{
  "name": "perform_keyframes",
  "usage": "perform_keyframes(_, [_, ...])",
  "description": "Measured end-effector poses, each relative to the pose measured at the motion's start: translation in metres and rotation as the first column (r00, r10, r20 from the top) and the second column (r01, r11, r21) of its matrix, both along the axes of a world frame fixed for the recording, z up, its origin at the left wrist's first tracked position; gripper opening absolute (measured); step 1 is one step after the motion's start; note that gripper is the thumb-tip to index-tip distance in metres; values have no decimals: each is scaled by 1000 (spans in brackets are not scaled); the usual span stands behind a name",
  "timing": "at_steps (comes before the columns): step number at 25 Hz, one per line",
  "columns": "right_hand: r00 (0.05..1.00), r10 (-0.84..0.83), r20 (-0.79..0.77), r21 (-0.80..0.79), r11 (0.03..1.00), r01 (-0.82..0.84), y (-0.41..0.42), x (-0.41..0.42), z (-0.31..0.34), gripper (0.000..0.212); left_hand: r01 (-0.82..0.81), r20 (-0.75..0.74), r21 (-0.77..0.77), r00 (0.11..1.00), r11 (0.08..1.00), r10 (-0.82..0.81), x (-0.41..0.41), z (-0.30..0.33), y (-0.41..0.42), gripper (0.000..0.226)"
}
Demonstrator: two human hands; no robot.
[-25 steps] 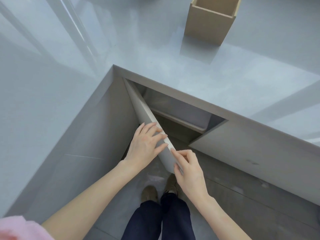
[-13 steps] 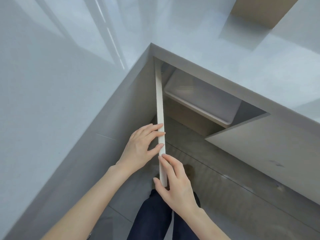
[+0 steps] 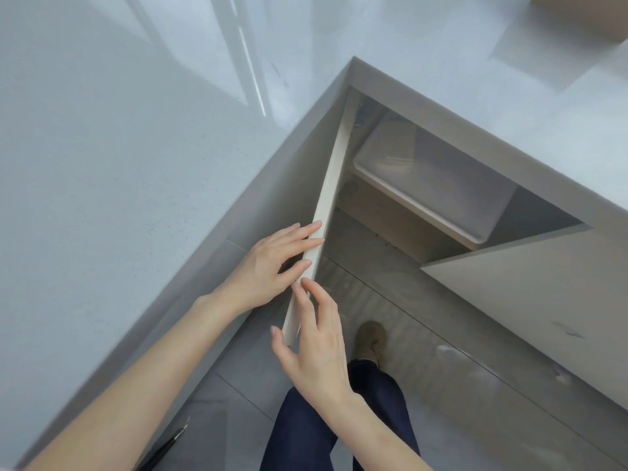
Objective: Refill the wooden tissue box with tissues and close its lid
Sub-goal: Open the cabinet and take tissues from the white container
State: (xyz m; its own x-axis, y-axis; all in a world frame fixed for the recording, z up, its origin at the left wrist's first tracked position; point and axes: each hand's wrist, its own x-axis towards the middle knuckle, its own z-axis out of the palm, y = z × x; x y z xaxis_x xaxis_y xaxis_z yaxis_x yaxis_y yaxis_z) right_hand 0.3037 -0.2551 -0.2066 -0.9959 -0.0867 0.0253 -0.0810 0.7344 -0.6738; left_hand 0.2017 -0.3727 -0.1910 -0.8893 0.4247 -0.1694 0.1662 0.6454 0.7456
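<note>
The wooden tissue box shows only as a tan corner at the top right edge, on the grey countertop. No tissues are visible. Below the counter's inner corner a white cabinet door stands swung open, seen edge-on. My left hand rests flat against the door's outer face, fingers spread over its top edge. My right hand touches the door's near end, with the fingers on its inner side and the thumb at its corner.
Inside the open cabinet sits a translucent lidded plastic bin on a shelf. A second door stands open at the right. My legs in dark trousers and a brown shoe are on the tiled floor below.
The door has swung further open toward me. Both hands have stayed on it. My view has shifted left and down, so the tissue box has nearly left the frame.
</note>
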Motion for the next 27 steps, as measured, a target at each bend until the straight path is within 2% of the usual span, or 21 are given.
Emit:
perform_keyframes(2, [1000,12,4,29,1000,-12,2,-1,3,57,25,-45,-37,999,999,-27,0,0,0,48])
perform_keyframes(6, [997,77,-13,28,997,-77,27,-4,10,50,2,-266,-178,963,984,-50,-1,11,15,41])
perform_keyframes(8, [998,57,-7,112,992,-56,46,-9,12,52,8,-305,-205,950,979,-72,-2,19,26,40])
perform_keyframes(12, [999,7,36,429,903,-21,92,-28,13,58,72,-278,-308,947,949,-162,-10,32,64,47])
perform_keyframes(15, [997,1,81,569,821,-47,124,-41,15,69,104,-74,-388,987,916,-143,-17,37,98,57])
perform_keyframes(18, [995,-22,102,615,787,-45,151,-58,14,74,133,0,-472,989,872,-151,-28,33,125,62])
perform_keyframes(27, [981,-70,182,668,740,-72,199,-107,-8,79,78,-17,-504,995,860,-100,-65,-4,161,66])
